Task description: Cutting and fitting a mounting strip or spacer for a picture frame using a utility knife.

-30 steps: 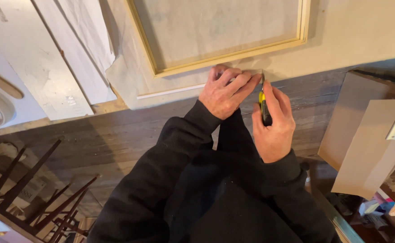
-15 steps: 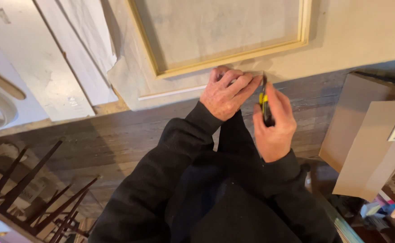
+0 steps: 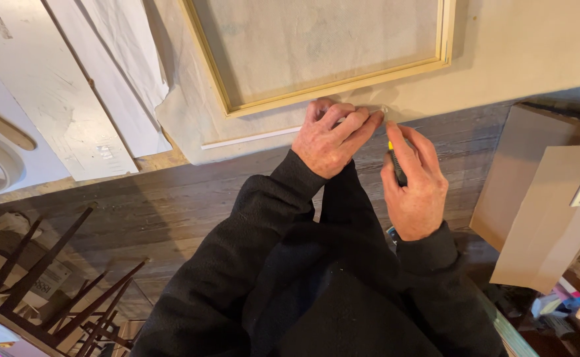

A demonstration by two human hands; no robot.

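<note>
Since a second ago my right hand [image 3: 414,192] has crept a little up toward the canvas edge, the knife's tip now almost under my left fingertips; my left hand [image 3: 333,137] has barely shifted. My left hand lies flat, fingers spread and pressing the loose canvas [image 3: 515,53] down just below the pale wooden frame [image 3: 330,89]. My right hand is closed around a yellow and black utility knife [image 3: 396,165], gripped like a pen. The knife's long axis runs up and slightly left, from my palm toward the canvas edge, with the cut spot just ahead of the tip and right beside my left fingers. The right hand is nearer to it. The blade itself is hidden behind my fingers, and I cannot tell whether it touches the canvas.
</note>
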